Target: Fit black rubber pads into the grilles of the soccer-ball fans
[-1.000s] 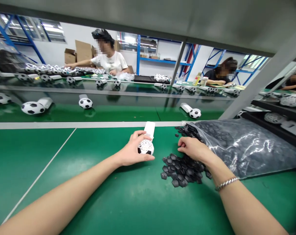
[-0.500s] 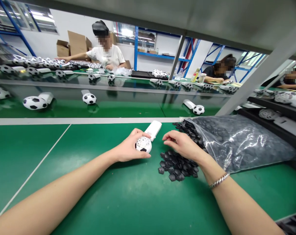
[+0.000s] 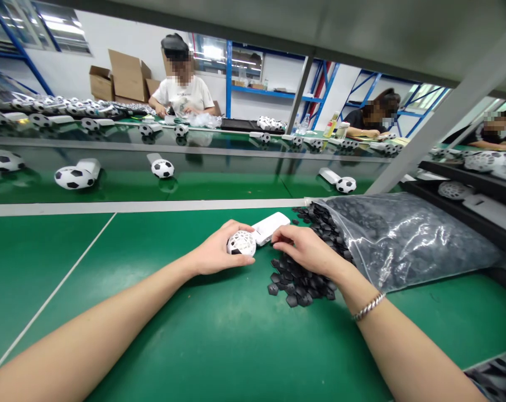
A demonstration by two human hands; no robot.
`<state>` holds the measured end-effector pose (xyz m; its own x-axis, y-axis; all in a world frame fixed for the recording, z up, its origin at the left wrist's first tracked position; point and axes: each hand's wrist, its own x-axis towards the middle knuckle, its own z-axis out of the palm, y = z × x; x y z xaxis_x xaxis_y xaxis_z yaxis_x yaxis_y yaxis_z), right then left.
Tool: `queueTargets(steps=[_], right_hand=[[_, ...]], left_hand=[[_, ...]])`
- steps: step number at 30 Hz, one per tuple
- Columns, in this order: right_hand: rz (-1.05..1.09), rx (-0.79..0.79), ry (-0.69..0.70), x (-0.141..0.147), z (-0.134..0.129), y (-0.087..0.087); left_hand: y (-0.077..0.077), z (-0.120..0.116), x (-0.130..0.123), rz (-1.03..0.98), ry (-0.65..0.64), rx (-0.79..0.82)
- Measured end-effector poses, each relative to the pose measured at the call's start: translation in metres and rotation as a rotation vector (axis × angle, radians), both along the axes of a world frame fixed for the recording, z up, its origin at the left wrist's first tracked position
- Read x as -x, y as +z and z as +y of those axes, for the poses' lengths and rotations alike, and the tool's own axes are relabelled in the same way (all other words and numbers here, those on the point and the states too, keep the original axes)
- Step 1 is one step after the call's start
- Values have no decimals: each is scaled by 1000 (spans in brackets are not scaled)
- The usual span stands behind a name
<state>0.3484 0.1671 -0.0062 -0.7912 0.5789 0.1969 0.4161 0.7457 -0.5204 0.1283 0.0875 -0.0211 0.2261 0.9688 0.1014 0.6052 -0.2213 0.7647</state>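
My left hand (image 3: 218, 249) grips the round head of a white ball-shaped piece (image 3: 242, 244), its thumb and fingers around the openwork shell, which has a few black patches. The piece's flat white handle (image 3: 270, 228) points up and to the right. Just right of it, my right hand (image 3: 302, 245) is closed with thumb and fingertips together; whatever is between them is too small to make out. Beneath and beside this hand lies a pile of small black pentagon pieces (image 3: 300, 286) on the green table (image 3: 219, 340).
A clear plastic bag (image 3: 420, 240) of black pieces lies open at the right. Black trays (image 3: 493, 192) with white parts stand behind it. Ball-shaped pieces (image 3: 162, 168) lie on the green conveyor (image 3: 219, 181) beyond. A person (image 3: 184, 95) works across it, others further right.
The handle of the held piece has turned clockwise to the right, and the openwork faces up more. Pieces on the conveyor have shifted right. The person across has drawn an outstretched arm back in.
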Motion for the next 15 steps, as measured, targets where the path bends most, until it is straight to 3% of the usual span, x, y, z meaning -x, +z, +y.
queueTargets(steps=[7, 15], right_hand=[[213, 91, 103, 14, -15, -5], [241, -44, 162, 18, -21, -3]], left_hand=[[2, 0, 0, -45, -91, -6], [10, -1, -2, -26, -84, 36]])
